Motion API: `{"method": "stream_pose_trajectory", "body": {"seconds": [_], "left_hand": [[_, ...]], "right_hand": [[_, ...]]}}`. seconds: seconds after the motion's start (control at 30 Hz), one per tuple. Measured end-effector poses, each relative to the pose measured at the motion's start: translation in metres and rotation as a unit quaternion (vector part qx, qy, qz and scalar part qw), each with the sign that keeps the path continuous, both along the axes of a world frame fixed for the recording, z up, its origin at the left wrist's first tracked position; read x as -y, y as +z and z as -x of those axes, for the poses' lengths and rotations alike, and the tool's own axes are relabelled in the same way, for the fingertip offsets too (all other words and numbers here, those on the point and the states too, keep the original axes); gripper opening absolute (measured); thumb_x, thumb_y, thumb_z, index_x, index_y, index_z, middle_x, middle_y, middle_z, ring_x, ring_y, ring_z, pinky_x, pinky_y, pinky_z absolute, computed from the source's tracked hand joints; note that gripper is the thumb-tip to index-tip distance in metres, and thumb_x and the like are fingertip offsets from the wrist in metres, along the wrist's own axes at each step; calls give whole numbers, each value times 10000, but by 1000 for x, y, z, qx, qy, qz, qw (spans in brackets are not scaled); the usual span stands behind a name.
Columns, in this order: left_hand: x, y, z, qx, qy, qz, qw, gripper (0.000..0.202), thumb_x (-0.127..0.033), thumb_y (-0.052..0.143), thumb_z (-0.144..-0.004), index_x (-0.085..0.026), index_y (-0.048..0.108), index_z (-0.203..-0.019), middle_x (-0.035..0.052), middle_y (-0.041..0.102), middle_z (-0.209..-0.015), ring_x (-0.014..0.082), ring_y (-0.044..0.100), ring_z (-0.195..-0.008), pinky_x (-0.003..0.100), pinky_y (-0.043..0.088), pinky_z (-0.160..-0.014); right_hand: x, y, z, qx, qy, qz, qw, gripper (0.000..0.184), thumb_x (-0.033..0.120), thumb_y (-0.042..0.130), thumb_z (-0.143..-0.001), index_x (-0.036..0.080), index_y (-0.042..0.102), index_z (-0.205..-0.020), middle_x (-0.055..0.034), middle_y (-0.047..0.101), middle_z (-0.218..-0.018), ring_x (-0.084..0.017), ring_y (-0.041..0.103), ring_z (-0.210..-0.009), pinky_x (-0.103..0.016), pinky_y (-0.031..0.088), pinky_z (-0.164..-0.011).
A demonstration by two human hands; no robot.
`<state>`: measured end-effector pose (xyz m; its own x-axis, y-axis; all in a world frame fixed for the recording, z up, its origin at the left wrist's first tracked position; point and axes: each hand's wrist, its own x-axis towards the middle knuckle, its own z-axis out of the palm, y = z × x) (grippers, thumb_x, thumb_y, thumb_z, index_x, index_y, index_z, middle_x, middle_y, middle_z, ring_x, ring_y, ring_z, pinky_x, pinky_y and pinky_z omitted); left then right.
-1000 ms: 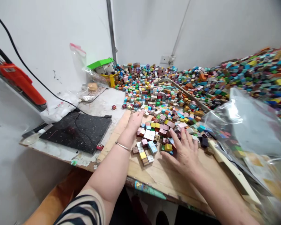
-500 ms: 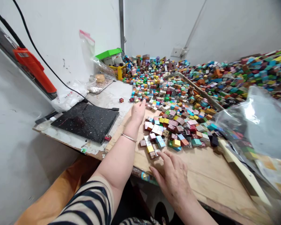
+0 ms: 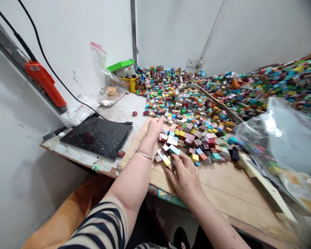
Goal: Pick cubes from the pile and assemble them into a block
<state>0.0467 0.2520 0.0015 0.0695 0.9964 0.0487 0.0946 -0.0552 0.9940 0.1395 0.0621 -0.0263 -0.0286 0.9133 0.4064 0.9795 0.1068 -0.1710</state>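
My left hand (image 3: 155,127) reaches over the board's left side to the near edge of the block pile, a bangle on its wrist. Its fingers look curled with the thumb forward; whatever they hold is hidden. My right hand (image 3: 184,173) bends over a small front group of coloured cube blocks, thumb on the near side and index finger on the far side of the end blocks. A yellow block (image 3: 167,162) and a light-blue block (image 3: 174,149) lie in this group. Behind it spreads a loose cluster of blocks (image 3: 189,136).
A speckled black slab (image 3: 98,138) lies left, with a red block (image 3: 121,153) at its corner. An orange electric screwdriver (image 3: 45,83) hangs by the wall. A yellow basket (image 3: 131,84) stands behind. Clear plastic bags (image 3: 282,135) and a cream-handled tool (image 3: 264,183) lie right.
My right hand has moved forward and closed around the end of the front group, whose blocks have shifted and turned slightly. My left hand stays near the pile's edge. The view has shifted slightly.
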Motion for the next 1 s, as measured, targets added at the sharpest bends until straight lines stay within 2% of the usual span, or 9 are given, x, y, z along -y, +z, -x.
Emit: {"method": "stream_pose_trajectory", "body": {"seconds": [0.1, 0.23, 0.33, 0.43, 0.57, 0.67, 0.83, 0.9, 1.0], "left_hand": [[-1, -2, 0, -1, -11, -1, 1000, 564, -607, 429, -679, -102, 648, -805, 13, 650, -761, -17, 461, -620, 113, 364, -668], [-2, -2, -1, -3, -22, -1, 1000, 550, -595, 433, -682, -109, 649, -819, 10, 653, -762, -16, 473, -621, 117, 389, -694], [-2, -2, -2, -13, -24, 6, 1000, 553, -599, 432, -680, -107, 651, -807, 15, 659, -776, -10, 477, -624, 121, 392, -689], [-2, -1, -2, -24, -28, 15, 999, 572, -611, 428, -676, -99, 653, -796, 24, 659, -756, 0, 483, -627, 130, 403, -684], [-3, -2, -2, -34, -36, 14, 999, 556, -596, 432, -683, -97, 652, -790, 24, 658, -758, 0, 492, -641, 123, 406, -667], [-3, -4, -3, -43, -41, 16, 998, 511, -558, 434, -697, -105, 651, -791, 14, 654, -767, -3, 484, -621, 126, 391, -639], [-5, -4, -5, -63, -51, 18, 997, 495, -539, 444, -697, -96, 653, -766, 7, 628, -678, -6, 443, -559, 134, 369, -615], [-5, -5, -5, -69, -53, 11, 996, 482, -526, 444, -702, -96, 655, -756, 1, 621, -665, -12, 431, -558, 130, 363, -619], [-4, -6, -6, -76, -53, -5, 996, 461, -508, 455, -704, -96, 656, -757, -8, 620, -675, -22, 420, -570, 119, 345, -624]], "right_hand": [[3, 4, -3, -7, 8, -4, 1000, 421, 277, 524, -768, 135, 541, -1164, -133, 495, -1054, -248, 478, -931, -394, 428, -745], [4, 18, 0, 10, 31, -25, 999, 463, 384, 528, -773, 191, 537, -1194, -122, 470, -1068, -243, 436, -932, -394, 388, -771], [-9, 36, 10, 21, 18, -29, 999, 447, 382, 496, -811, 226, 521, -1228, -109, 478, -1055, -240, 412, -944, -389, 345, -801], [-29, 47, 17, 42, 4, 0, 999, 352, 362, 523, -805, 232, 596, -1124, -93, 524, -987, -238, 410, -891, -365, 313, -743], [-45, 48, 18, 63, 11, 42, 997, 191, 280, 513, -829, 215, 646, -948, -66, 572, -913, -226, 426, -876, -343, 276, -707], [-47, 45, 17, 46, 16, 54, 997, 186, 247, 510, -831, 210, 634, -965, -55, 575, -940, -217, 436, -883, -330, 288, -707], [-48, 44, 14, 8, 41, 44, 998, 153, 205, 549, -800, 187, 629, -929, -57, 594, -937, -210, 471, -875, -319, 325, -729], [-49, 44, 11, -26, 55, 44, 997, 151, 187, 542, -798, 181, 618, -929, -50, 610, -940, -212, 492, -888, -326, 342, -755], [-50, 44, 4, -127, 81, 53, 987, 159, 176, 524, -793, 163, 591, -937, -49, 622, -939, -205, 522, -894, -334, 377, -791]]}}
